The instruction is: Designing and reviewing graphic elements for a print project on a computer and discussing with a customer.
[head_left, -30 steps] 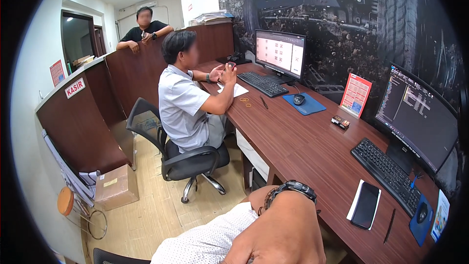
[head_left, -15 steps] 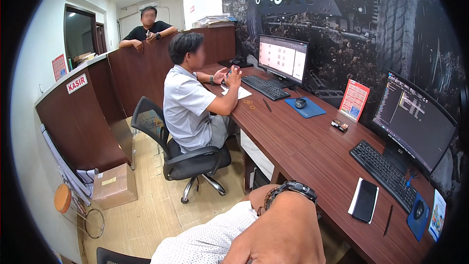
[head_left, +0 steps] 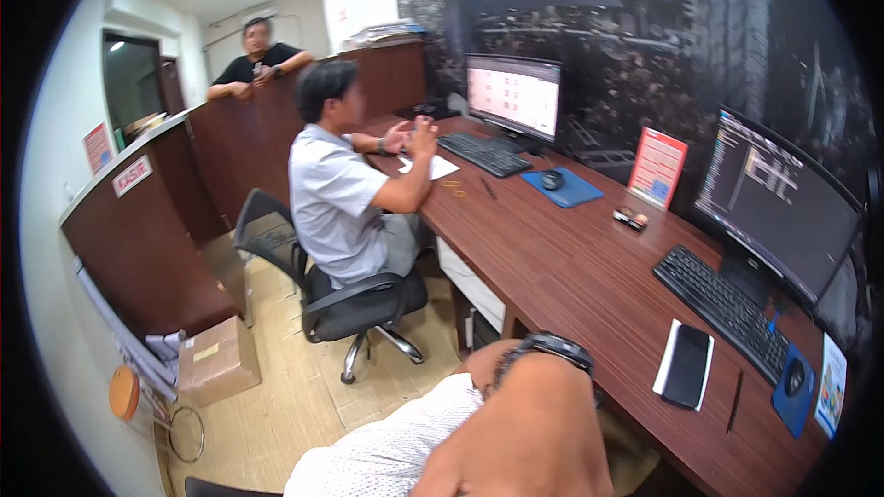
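My left hand (head_left: 525,437) is raised close in front at the lower edge, its back toward me. Its fingers are cut off by the frame, so what they do is hidden. A black wristwatch (head_left: 557,348) and a dark bracelet circle that wrist, and a white dotted sleeve (head_left: 387,446) covers the arm. My right hand does not show. To the right of my hand, a black smartphone (head_left: 689,368) lies on a white sheet (head_left: 662,373) on the brown desk (head_left: 562,262). A dark pen (head_left: 734,402) lies beside it.
Along the desk stand a monitor (head_left: 773,207), a keyboard (head_left: 723,308), a mouse (head_left: 795,375), a red-and-white sign (head_left: 658,168) and a small box (head_left: 631,218). A seated co-worker (head_left: 336,193) has both hands raised over the desk. Another person (head_left: 258,60) leans on the counter. A carton (head_left: 219,361) sits on the floor.
My view has turned slightly, so most of the room has shifted left, and the picture is now blurred. My left hand stays in nearly the same place.
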